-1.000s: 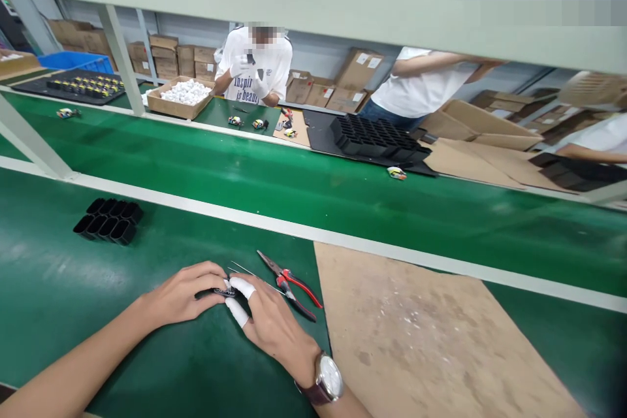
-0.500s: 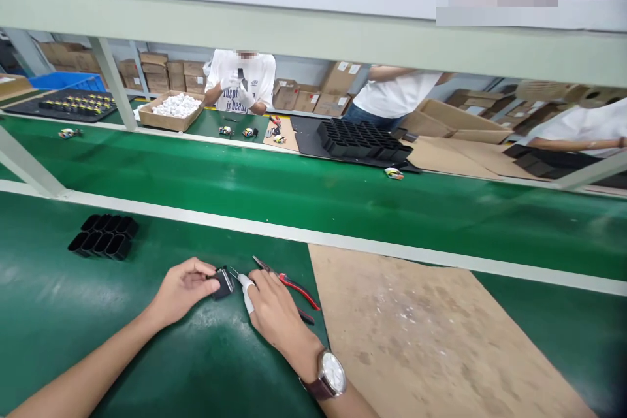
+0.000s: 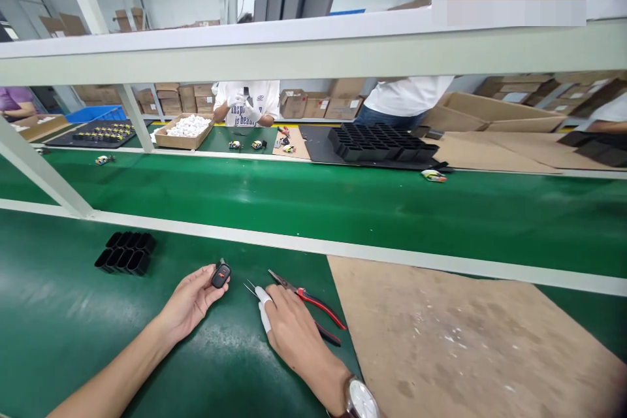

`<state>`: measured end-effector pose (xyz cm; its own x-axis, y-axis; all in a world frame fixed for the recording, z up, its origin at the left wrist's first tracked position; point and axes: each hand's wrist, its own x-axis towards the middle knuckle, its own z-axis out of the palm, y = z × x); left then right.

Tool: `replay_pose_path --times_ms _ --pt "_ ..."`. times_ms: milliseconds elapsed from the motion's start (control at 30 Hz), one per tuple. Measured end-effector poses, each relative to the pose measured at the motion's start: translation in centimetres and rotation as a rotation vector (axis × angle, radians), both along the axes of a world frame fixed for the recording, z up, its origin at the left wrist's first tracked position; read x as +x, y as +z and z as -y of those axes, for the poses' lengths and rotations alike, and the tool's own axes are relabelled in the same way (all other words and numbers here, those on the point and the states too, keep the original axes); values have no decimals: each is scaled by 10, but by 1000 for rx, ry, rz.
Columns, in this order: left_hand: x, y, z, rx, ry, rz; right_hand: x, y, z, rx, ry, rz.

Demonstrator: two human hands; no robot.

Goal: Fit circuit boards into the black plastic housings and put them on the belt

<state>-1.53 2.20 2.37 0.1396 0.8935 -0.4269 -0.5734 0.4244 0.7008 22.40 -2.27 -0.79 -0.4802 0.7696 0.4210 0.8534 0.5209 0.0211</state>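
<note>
My left hand (image 3: 193,300) pinches a small black device (image 3: 221,275), its rounded end with a small red mark facing up. To its right, my right hand (image 3: 289,320) holds thin metal tweezers (image 3: 251,289), tips pointing up and left, apart from the device. White covers wrap some of that hand's fingers. Red-and-black pliers (image 3: 321,304) lie on the green table just beyond and to the right of my right hand, partly hidden by it. Several black oval cups (image 3: 126,253) stand in two rows at the left.
A brown board (image 3: 470,333) lies at the right. Beyond a white rail (image 3: 210,230) runs a green belt (image 3: 313,199) with small colourful parts on it. Across it, a gloved person (image 3: 246,104) sits near a box of white pieces (image 3: 183,132) and a black cup stack (image 3: 382,144).
The black device has been turned in my left hand, so its rounded end shows. The tweezers have drawn away from it. The camera view has tilted up and shifted left.
</note>
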Motion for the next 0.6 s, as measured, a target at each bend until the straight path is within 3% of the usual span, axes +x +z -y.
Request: replay_pose_path --times_ms 600 --pt "-2 2 -1 44 -28 -33 -6 -10 0 33 -30 25"
